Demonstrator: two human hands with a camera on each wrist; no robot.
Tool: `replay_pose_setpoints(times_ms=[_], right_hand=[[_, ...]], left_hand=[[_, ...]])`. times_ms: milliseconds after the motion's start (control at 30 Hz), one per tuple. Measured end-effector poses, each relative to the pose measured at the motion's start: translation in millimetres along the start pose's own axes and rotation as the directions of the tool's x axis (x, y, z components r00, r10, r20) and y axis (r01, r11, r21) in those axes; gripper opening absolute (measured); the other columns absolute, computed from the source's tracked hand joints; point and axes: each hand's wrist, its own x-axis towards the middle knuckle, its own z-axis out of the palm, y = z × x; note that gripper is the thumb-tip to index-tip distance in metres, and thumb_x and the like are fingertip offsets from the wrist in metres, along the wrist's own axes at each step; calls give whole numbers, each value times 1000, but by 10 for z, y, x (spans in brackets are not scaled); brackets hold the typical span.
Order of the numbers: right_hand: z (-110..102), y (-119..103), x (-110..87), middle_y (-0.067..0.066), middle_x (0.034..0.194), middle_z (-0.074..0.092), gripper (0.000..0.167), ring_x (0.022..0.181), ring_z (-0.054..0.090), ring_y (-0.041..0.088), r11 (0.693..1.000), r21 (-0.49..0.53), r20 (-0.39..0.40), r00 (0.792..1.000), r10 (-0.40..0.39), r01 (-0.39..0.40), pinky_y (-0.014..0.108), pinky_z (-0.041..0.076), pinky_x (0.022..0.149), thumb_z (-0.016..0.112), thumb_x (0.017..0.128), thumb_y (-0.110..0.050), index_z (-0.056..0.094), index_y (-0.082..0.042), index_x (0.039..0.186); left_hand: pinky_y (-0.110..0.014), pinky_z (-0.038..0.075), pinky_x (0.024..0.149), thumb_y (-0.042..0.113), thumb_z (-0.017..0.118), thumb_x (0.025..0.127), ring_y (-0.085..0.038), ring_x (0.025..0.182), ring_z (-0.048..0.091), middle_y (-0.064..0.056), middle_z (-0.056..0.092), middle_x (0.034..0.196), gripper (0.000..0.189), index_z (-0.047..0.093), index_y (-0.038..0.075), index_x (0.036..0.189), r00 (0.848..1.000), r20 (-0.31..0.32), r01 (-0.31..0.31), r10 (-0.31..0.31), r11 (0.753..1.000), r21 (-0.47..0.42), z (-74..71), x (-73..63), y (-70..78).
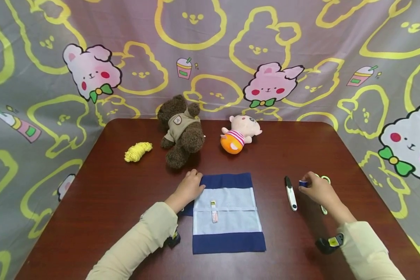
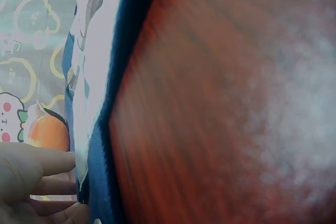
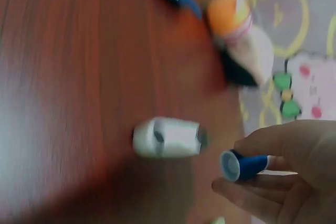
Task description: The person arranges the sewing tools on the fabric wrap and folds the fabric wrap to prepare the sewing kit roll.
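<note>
A light blue cloth (image 1: 227,198) with dark blue bands lies flat on the table. My left hand (image 1: 189,186) rests on its upper left corner, and in the left wrist view the fingers (image 2: 52,162) touch the cloth edge. On the cloth lies a small clear case (image 1: 214,213) with a yellowish end. My right hand (image 1: 316,188) pinches a dark blue thread spool (image 3: 247,165) between thumb and fingers, held above the table. Left of that hand is a slim white tool (image 1: 291,196) with a black end. Pale green-handled scissors (image 1: 324,179) lie partly hidden behind the right hand.
At the back of the dark red-brown table (image 1: 133,194) lie a brown teddy bear (image 1: 182,134) and a small plush doll (image 1: 239,134) with an orange bottom. A bundle of yellow yarn (image 1: 138,151) is at the left. A patterned curtain (image 1: 217,54) surrounds the table.
</note>
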Motion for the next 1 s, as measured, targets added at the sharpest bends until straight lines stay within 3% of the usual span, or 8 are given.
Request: replay_pose_setpoints(times_ms=[367,533,633,767,900,1000], right_hand=[[445,-693,164,7,78,55,26,71,54,21,967,121,-71,974,-215,222,34,42,59,69,71,-3,48,-4,85],[661,-977,198,9,85,57,35,74,57,21,937,168,-98,951,-292,305,34,46,62,71,71,-3,48,-3,97],[772,-1132,194,8,89,57,36,75,56,18,906,189,-110,925,-365,380,33,47,64,72,70,-2,52,-3,100],[919,-1312,167,4,87,54,30,75,52,15,853,193,-100,874,-475,486,29,46,65,73,69,-2,55,-5,93],[1053,-1447,124,3,88,54,30,79,53,14,812,191,-57,832,-552,552,28,47,68,73,70,-3,54,-7,92],[1119,-1505,97,3,90,54,30,80,54,14,793,187,-37,811,-583,579,28,48,69,73,71,-4,53,-8,94]], left_hand=[[-38,44,81,17,62,85,-30,99,46,-18,49,109,35,54,-4,111,1000,13,-7,7,1000,17,-5,2,18],[-38,44,81,17,63,84,-30,96,47,-18,50,106,34,55,-5,108,1000,-4,-11,11,1000,30,-3,-4,11],[-38,44,80,17,63,84,-29,96,47,-18,50,105,34,55,-4,108,1000,-7,-12,12,999,36,2,-2,6],[-38,44,81,18,62,84,-29,96,47,-17,50,106,33,55,-4,109,1000,3,-1,1,999,45,10,5,6],[-37,44,81,18,62,84,-29,96,47,-17,50,106,33,55,-4,109,1000,4,3,-3,999,44,11,5,13],[-37,44,81,18,62,84,-29,96,47,-17,50,105,33,55,-4,109,1000,-9,-1,1,999,49,12,-1,14]])
